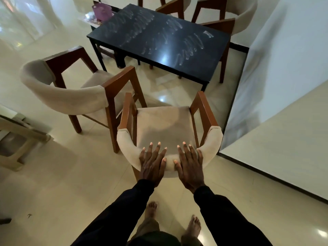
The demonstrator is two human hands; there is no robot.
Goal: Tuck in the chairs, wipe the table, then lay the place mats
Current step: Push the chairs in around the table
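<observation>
From the head camera I see my left hand (152, 163) and right hand (190, 165) lying flat on the curved cushioned back of the near chair (164, 125), fingers spread, each grip wide and clasping nothing. That chair faces the black counter (159, 41) but stands apart from it. A second chair (71, 89) sits angled at its left. Two more chairs (229, 16) stand at the counter's far side.

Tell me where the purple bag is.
The purple bag sits at the top left of the head view, just beyond the black table's far left corner.
</observation>
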